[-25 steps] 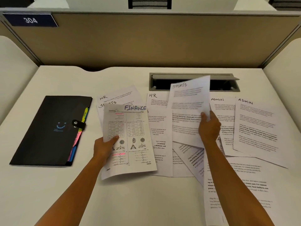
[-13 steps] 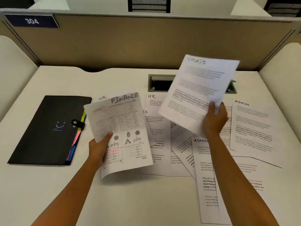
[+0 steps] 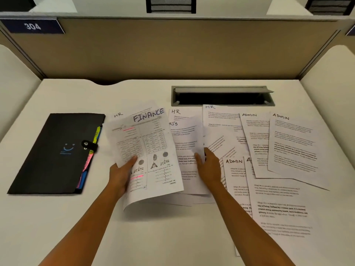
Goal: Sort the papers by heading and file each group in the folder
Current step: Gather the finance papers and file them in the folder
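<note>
My left hand (image 3: 121, 173) grips the lower left edge of a FINANCE sheet (image 3: 149, 135) with tables and pink highlights, lifted and tilted above the desk. My right hand (image 3: 209, 167) pinches the right edge of a text sheet (image 3: 186, 135) whose heading shows only "RTS"; its left part is tucked under the FINANCE sheet. A closed black folder (image 3: 57, 150) with a snap strap and coloured tabs lies at the left. Sheets headed HR (image 3: 221, 114) and ADMIN (image 3: 294, 143) lie spread on the desk to the right.
A grey cable slot (image 3: 222, 96) with a raised lid sits behind the papers. A tan partition (image 3: 172, 50) closes the desk's back, with white side panels left and right. More ADMIN sheets (image 3: 278, 208) overlap towards the front right.
My right hand has brought its sheet down from the air and leftward beside the FINANCE sheet. My left hand has tilted the FINANCE sheet and still holds it.
</note>
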Action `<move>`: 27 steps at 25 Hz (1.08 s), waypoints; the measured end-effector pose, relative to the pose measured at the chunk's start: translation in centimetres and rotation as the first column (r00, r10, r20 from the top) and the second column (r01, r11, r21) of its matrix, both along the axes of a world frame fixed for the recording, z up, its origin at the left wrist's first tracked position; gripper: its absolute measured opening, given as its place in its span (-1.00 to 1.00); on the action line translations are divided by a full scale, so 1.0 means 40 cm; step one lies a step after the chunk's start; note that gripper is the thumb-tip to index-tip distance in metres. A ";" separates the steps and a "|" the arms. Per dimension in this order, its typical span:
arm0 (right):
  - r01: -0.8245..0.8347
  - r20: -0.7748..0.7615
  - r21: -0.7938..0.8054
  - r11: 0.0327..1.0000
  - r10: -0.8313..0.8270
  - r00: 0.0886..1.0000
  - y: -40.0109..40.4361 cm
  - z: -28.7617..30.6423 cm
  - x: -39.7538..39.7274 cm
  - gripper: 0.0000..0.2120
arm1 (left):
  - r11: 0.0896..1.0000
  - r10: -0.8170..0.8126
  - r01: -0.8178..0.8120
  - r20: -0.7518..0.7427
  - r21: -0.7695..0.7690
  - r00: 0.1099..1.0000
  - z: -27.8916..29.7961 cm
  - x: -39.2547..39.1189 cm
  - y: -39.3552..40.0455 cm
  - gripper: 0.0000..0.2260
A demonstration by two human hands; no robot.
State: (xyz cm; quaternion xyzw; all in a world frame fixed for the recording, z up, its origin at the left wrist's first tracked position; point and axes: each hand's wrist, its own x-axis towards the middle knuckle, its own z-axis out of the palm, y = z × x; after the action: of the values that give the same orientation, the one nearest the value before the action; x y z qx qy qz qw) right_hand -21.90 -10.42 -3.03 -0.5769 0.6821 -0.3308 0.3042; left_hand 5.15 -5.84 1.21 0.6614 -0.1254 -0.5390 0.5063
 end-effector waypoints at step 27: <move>0.478 -0.220 0.213 0.852 -0.435 0.873 -0.056 0.121 -0.607 -0.65 | 0.970 -0.242 0.238 0.157 0.048 0.957 -0.035 -0.203 -0.064 -0.79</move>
State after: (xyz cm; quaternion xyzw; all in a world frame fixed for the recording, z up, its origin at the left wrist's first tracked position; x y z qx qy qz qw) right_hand -46.18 -12.66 1.81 -0.3779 0.8597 -0.2526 0.2330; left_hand -2.99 -8.38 -0.19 0.6901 -0.2377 -0.5426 0.4157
